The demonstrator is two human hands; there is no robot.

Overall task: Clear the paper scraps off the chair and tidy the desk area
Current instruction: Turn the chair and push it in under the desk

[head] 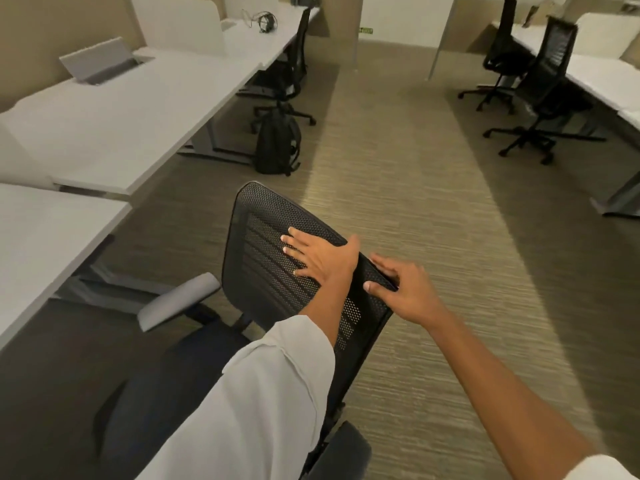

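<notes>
**Both hands on the mesh chair back**

Nearest us, our left arm in a pale, loose cloth sleeve [256, 403] crosses the lower middle of the frame. Its left hand [320, 256] lies flat on the chair [277, 244], fingers spread open against the black perforated mesh of the backrest, gripping nothing. Our right hand [401, 289] sits just beside it, fingers curled over the backrest's upper rim and thumb pressed on the mesh, clasping that edge. The backrest is a rounded rectangle whose long axis runs from the frame's centre toward lower right; its face turns to the left. Below it lie a dark padded seat [166, 393] and one grey, smooth armrest [178, 301]. We see no scraps on the seat's visible part.

Outward: white flat desks [121, 109] fill the left side, a black backpack [277, 143] stands on the striped carpet [398, 168], and three more black chairs stand in the upper frame.
</notes>
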